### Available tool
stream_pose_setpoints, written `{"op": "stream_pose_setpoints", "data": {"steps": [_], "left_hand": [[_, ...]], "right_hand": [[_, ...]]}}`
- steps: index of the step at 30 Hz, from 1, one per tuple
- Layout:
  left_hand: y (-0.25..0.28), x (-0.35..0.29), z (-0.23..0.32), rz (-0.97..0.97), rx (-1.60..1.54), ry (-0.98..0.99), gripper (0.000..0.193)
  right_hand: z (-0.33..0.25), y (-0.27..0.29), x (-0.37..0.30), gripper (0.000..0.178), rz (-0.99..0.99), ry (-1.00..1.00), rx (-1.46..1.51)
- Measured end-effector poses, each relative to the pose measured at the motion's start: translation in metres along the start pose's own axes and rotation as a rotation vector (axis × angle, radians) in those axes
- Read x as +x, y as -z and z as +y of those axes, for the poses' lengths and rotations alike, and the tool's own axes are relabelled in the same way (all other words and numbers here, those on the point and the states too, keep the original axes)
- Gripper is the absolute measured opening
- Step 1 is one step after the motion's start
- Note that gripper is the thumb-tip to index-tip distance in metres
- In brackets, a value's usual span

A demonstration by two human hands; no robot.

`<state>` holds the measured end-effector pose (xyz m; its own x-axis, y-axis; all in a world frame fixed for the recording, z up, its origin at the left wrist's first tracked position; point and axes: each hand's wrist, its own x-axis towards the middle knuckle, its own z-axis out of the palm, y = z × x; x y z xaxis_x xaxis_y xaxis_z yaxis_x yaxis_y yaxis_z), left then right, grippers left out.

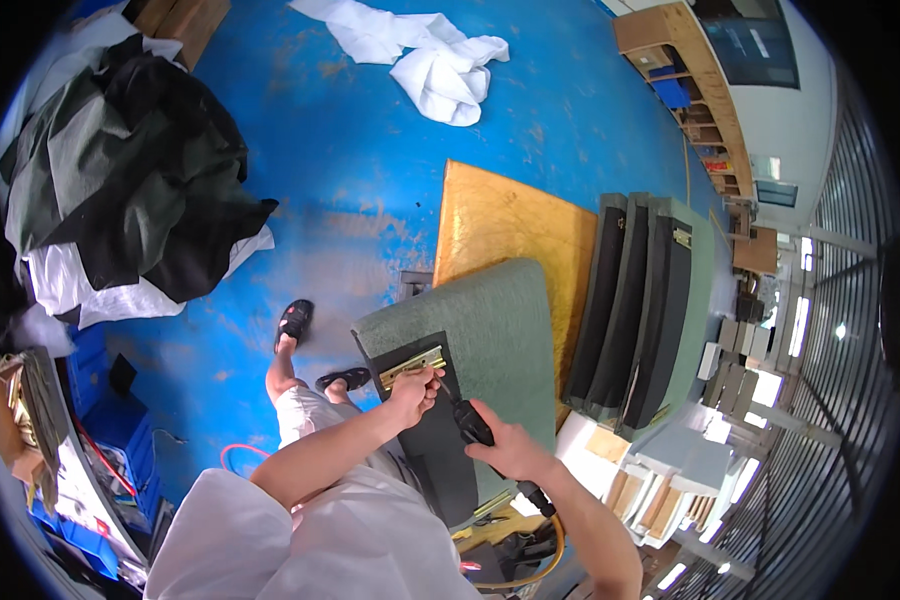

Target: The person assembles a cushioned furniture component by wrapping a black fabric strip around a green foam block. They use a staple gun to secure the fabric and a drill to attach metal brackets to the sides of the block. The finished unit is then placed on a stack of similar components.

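A grey-green fabric-covered panel with a dark underside lies in front of me. Along its dark edge strip sits a brass-coloured metal bracket. My left hand is closed at the bracket's right end, its fingers curled together; any small piece between them is hidden. In my right hand is a black power screwdriver, its thin bit pointing toward the left fingertips. An orange hose runs from the tool's rear. Another brass-coloured bracket shows at the panel's nearer end.
A yellowish board lies under the panel. Several similar padded panels stand to the right. Dark fabric is heaped at left, and white cloth lies on the blue floor. Blue bins stand at the lower left.
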<state>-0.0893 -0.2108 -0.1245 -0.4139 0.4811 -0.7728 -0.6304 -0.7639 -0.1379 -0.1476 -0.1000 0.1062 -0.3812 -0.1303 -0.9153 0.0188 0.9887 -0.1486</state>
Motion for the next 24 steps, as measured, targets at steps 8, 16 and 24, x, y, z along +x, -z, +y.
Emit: {"op": "stream_pose_setpoints", "data": {"steps": [8,16,24], "left_hand": [[0.014,0.005,-0.002,-0.084,-0.131,0.005,0.029],[0.020,0.013,-0.002,-0.120,-0.160,-0.005,0.029],[0.021,-0.017,0.003,-0.104,0.083,-0.093,0.017]], "right_hand": [[-0.037,0.023,0.032,0.087,-0.096,-0.015,-0.279],[-0.072,0.035,0.052,0.087,-0.222,-0.132,-0.381],[-0.048,0.027,0.032,0.088,-0.103,-0.050,-0.365]]}}
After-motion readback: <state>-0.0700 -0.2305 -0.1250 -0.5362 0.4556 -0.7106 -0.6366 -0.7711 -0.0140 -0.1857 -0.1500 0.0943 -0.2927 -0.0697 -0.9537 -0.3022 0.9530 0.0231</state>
